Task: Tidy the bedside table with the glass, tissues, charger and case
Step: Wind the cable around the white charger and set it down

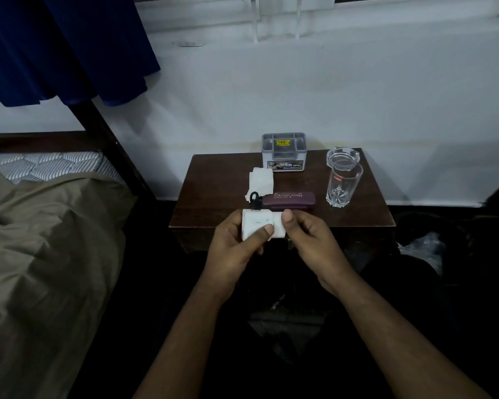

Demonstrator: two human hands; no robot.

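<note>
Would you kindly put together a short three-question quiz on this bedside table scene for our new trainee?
1. True or false: the glass lies on its side.
2. Which thing do both hands grip? A) the maroon case B) the white charger C) the tissues
3. Fill in: the grey organiser box stands at the table's ___ edge, by the wall.

Key: 1 false, it stands upright. 2 B, held by the left hand and right hand. 3 far.
</note>
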